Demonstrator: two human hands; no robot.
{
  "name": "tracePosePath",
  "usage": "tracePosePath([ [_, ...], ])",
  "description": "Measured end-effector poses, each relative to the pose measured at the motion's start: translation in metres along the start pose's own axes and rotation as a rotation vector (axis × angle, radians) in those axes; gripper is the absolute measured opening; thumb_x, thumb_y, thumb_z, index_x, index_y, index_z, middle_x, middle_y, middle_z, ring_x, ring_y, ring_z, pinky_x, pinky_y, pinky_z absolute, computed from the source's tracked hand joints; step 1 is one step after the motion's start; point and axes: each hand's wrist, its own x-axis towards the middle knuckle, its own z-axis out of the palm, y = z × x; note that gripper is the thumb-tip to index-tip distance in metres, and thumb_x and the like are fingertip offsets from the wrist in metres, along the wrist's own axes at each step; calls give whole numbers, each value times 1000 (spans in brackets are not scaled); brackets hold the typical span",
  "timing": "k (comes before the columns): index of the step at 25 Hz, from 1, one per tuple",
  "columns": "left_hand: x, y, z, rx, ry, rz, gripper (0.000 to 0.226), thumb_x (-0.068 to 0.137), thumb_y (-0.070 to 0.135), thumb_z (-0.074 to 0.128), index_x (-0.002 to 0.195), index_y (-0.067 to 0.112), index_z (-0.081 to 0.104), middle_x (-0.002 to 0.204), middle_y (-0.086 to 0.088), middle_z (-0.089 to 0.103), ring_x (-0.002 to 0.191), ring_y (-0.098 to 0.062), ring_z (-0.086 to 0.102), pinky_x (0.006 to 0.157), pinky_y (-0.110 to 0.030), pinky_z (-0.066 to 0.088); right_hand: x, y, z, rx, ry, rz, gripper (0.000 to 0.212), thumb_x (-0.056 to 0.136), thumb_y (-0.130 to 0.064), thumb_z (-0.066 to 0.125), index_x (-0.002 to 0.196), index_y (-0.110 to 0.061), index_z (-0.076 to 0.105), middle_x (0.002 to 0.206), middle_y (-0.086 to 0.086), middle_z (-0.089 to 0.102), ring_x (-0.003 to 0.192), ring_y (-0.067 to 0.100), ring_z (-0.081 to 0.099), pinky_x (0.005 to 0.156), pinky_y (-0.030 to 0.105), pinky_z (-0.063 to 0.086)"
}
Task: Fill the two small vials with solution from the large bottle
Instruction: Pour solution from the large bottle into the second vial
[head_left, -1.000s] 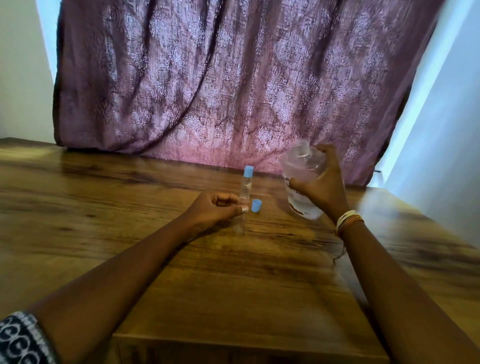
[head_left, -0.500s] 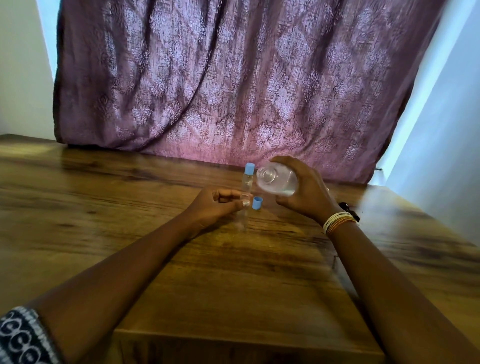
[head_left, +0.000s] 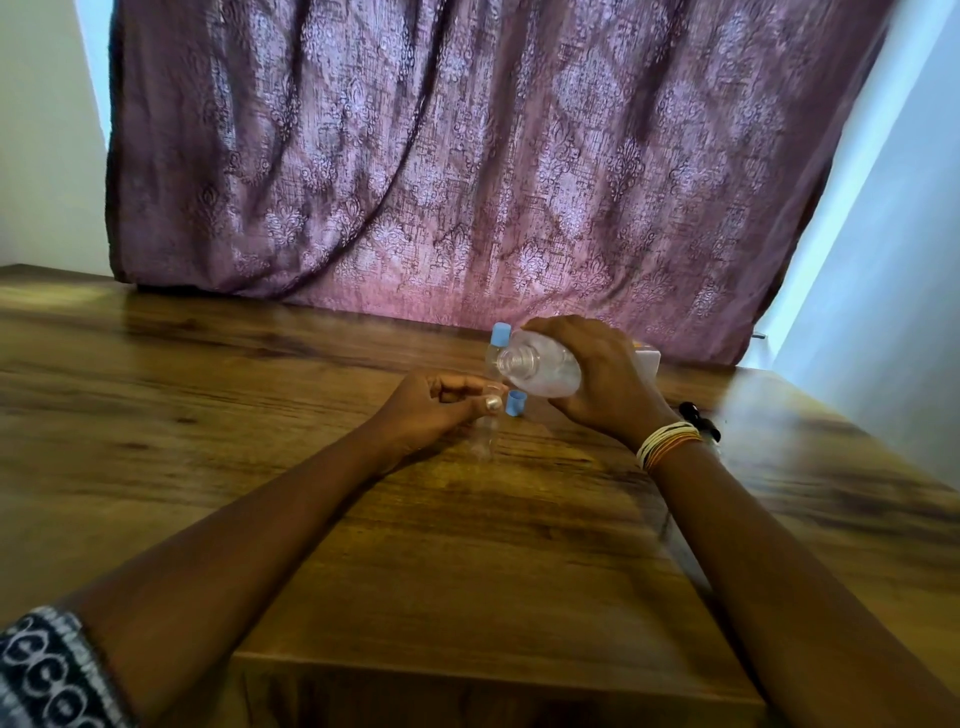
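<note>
My left hand (head_left: 431, 410) pinches the neck of a small clear vial (head_left: 485, 436) that stands uncapped on the wooden table (head_left: 260, 415). My right hand (head_left: 597, 379) grips the large clear bottle (head_left: 540, 369), tipped on its side with its open mouth pointing left, just above the vial's top. A loose blue cap (head_left: 516, 404) lies on the table right beside the vial. Behind the bottle stands a second small vial with a blue cap (head_left: 500, 333), mostly hidden by the bottle.
A purple patterned curtain (head_left: 467, 156) hangs along the table's far edge. A black object (head_left: 701, 418) lies behind my right wrist, and a pale box (head_left: 647, 364) shows past my right hand. The table's front edge (head_left: 493, 670) is near me.
My right hand has swung the large bottle from upright at the right over to the left and tipped it flat above the open vial. My left hand has stayed on the vial.
</note>
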Motion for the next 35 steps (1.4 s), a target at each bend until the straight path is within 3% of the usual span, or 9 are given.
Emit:
tracePosePath([
  [7, 1, -2, -1, -3, 10, -20, 24, 82, 10, 70, 106, 8, 72, 97, -5, 77, 79, -12, 73, 64, -22, 56, 0, -4, -3, -132, 10, -29, 55, 77, -33, 73, 129, -26, 57, 123, -4, 65, 115, 23, 59, 90, 52, 44],
  [10, 2, -2, -2, 28, 10, -15, 26, 82, 12, 71, 108, 6, 72, 101, -10, 76, 85, -16, 72, 72, -28, 58, 0, -6, -3, -159, 9, -40, 56, 77, -32, 73, 130, -27, 56, 124, -3, 64, 116, 24, 58, 91, 53, 42],
  [16, 1, -2, 0, 15, 17, -21, 21, 83, 11, 70, 103, 10, 73, 99, -12, 76, 85, -23, 73, 74, -35, 61, 0, -10, -6, -234, 24, -68, 49, 82, -40, 60, 129, -28, 57, 125, -3, 63, 116, 24, 58, 91, 54, 41],
  [20, 0, -1, -1, 15, 9, -17, 23, 83, 10, 70, 105, 7, 72, 100, -14, 76, 87, -26, 72, 76, -37, 61, 0, -10, -7, -252, 26, -67, 48, 82, -39, 62, 129, -28, 57, 125, -4, 63, 116, 23, 57, 92, 55, 40],
  [29, -2, 3, 1, 8, 7, -30, 27, 84, 4, 67, 110, -1, 68, 98, -13, 75, 77, -18, 72, 68, -31, 60, 1, -10, -7, -241, 22, -62, 50, 82, -36, 62, 131, -27, 57, 127, -3, 62, 119, 23, 56, 94, 54, 39],
  [35, -2, 5, 2, 6, 8, -27, 17, 83, 5, 67, 99, 12, 72, 84, 4, 77, 72, -7, 72, 61, -19, 54, 1, -10, -9, -243, 26, -56, 49, 83, -34, 60, 131, -28, 56, 127, -4, 61, 118, 23, 55, 94, 55, 39],
])
